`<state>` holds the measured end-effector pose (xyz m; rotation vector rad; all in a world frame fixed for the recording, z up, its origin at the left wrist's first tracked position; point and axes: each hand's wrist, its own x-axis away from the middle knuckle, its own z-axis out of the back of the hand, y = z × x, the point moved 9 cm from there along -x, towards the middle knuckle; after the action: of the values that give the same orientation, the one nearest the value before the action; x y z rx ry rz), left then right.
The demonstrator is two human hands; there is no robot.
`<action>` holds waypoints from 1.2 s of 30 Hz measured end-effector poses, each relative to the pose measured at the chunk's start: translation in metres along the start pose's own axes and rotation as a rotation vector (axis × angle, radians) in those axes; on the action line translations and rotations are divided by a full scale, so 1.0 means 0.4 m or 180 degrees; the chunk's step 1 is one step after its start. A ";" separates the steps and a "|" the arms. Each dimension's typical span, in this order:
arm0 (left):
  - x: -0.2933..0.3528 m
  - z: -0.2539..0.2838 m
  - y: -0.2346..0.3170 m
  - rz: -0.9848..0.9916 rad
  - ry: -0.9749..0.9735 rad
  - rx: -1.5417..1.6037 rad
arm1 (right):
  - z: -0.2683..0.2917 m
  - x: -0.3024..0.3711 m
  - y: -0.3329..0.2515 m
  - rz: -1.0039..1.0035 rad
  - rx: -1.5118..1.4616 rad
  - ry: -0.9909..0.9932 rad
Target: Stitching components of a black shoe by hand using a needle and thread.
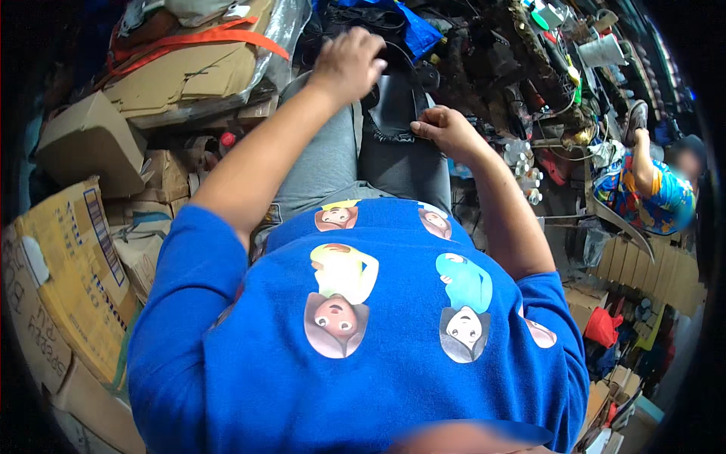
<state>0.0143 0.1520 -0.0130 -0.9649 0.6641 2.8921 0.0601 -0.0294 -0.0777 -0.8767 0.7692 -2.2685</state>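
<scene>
A black, smooth, leather-like piece (pixel 395 106) with a ragged or stitched near edge lies over my right thigh. At its right edge is my right hand (pixel 450 130), thumb and forefinger pinched together. What sits in that pinch, if anything, is too small to make out. My left hand (pixel 348 64) is raised over the left side of the piece, its fingers bent and smeared by motion. Whether it holds something I cannot tell. Dark material (pixel 355 23) lies beyond my left hand, close to a bright blue sheet (pixel 418 34).
Flattened cardboard (pixel 189 79) with an orange strap (pixel 219 34) is stacked at the far left. Cardboard boxes (pixel 91 144) crowd my left side. Small bottles (pixel 522 163) and dark clutter stand on the right. A person in a colourful shirt (pixel 643 193) sits at the far right.
</scene>
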 end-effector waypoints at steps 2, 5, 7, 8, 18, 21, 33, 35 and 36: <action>0.073 0.018 0.117 -0.0554 -0.0480 0.0577 | 0.007 -0.015 -0.024 0.0036 -0.0162 -0.0360; 0.172 -0.020 0.198 -0.0689 -0.1186 0.0889 | 0.003 -0.018 -0.031 -0.0078 -0.0409 -0.0767; 0.177 -0.029 0.195 -0.0567 -0.1241 0.0741 | 0.006 -0.021 -0.038 0.0052 -0.0429 -0.0525; 0.180 -0.028 0.190 -0.0544 -0.1336 0.0816 | 0.008 -0.023 -0.064 0.0486 -0.0644 -0.0223; 0.037 -0.141 0.105 -0.0291 -0.1859 0.1628 | -0.025 -0.009 -0.067 0.0180 -0.0236 -0.0686; 0.047 -0.180 0.097 0.0030 -0.2128 0.2050 | -0.028 0.000 -0.048 0.0300 -0.0246 -0.0695; 0.041 -0.186 0.060 0.0258 -0.2912 0.2124 | 0.092 0.140 -0.118 0.0664 -0.0435 0.0322; 0.052 -0.194 0.076 0.0493 -0.3333 0.2731 | 0.072 0.112 -0.112 0.0661 -0.0111 0.0309; 0.048 -0.193 0.080 0.0385 -0.3352 0.2565 | 0.065 0.103 -0.123 0.0681 0.0156 0.0323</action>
<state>0.0377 0.0898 -0.0673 0.6384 1.4897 2.2683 0.0388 -0.0327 -0.0122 -0.6289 0.8080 -2.1448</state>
